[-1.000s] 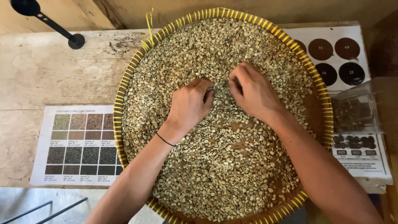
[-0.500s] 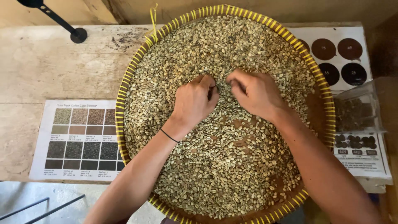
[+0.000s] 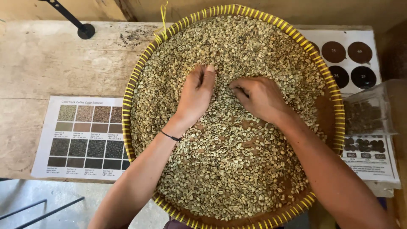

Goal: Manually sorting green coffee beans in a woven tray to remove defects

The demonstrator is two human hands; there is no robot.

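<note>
The left hand [image 3: 196, 95] is lying flat, fingers extended, on the green coffee beans [image 3: 237, 169], while the right hand [image 3: 259, 96] is curling loosely closed among them in the woven tray [image 3: 125, 111].

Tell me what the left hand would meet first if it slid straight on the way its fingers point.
The left hand points toward the tray's far side, so it would likely plough through more green coffee beans, then meet the yellow-bound tray rim.

Soft, even daylight is falling across the desk [image 3: 63, 63], giving faint shadows under each hand. The beans [image 3: 237, 169] are showing sharp, without glare. The top corners are darkening, and the desk's edges are bowing slightly from lens distortion.
</note>
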